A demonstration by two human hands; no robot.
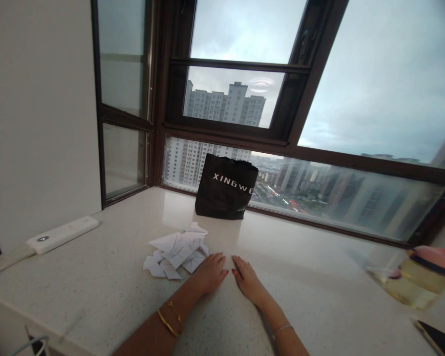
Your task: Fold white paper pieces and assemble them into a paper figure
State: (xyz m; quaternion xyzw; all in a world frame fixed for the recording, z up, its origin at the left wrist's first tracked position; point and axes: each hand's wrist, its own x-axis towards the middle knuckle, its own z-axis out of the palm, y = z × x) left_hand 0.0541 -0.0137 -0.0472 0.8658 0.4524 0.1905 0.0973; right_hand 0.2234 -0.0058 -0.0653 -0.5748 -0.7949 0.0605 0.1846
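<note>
Your left hand and right hand lie open on a speckled white countertop, palms down and fingers extended, beneath a dark-framed window; a loose heap of folded white papers sits just beside your left hand, though whether the two touch cannot be told. A black bag lettered "XINGWE" stands upright beyond the papers, near the window, while a white corded device lies at left and a pink-lidded bottle sits blurred at far right
</note>
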